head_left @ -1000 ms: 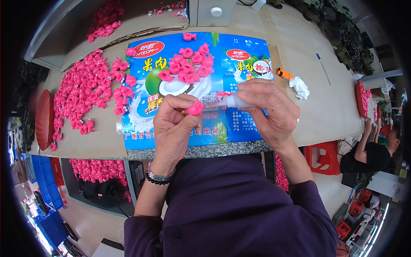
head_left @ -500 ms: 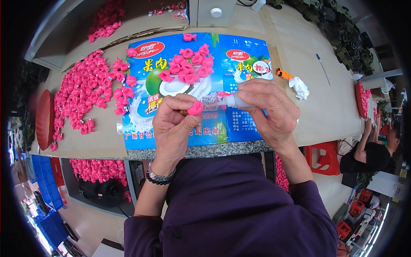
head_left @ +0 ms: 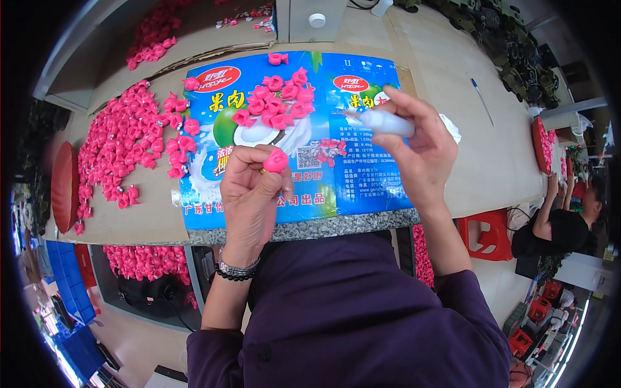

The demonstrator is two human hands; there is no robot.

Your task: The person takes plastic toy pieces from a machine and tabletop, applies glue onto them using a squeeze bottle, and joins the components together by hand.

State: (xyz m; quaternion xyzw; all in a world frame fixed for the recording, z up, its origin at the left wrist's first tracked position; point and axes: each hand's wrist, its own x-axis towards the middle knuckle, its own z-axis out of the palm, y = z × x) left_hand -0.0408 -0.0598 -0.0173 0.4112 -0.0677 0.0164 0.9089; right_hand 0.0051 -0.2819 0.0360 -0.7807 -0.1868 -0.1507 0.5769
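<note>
Between the thumb and fingers of my left hand (head_left: 246, 197) is a small round pink plastic piece (head_left: 276, 161), held above the front of a blue printed cardboard sheet (head_left: 317, 223). My right hand (head_left: 427, 152) grips a translucent white squeeze bottle (head_left: 387, 123), tipped on its side with its thin nozzle toward the left. The nozzle stands apart from the pink piece. A cluster of pink pieces (head_left: 281, 103) lies on the sheet beyond my hands. Some tiny pink-and-white parts (head_left: 331, 150) sit on it between them.
A large heap of pink pieces (head_left: 123, 139) spreads at the left, beside a red tray (head_left: 65, 187). A crumpled white tissue (head_left: 451, 128) shows behind my right hand, with a blue pen (head_left: 482, 102) farther right. Another person (head_left: 559, 226) sits at far right near a red stool (head_left: 484, 236).
My right hand has drawn the bottle up and away from the pink piece, laying it flatter. My left hand has shifted slightly left with the piece. The orange object is now hidden.
</note>
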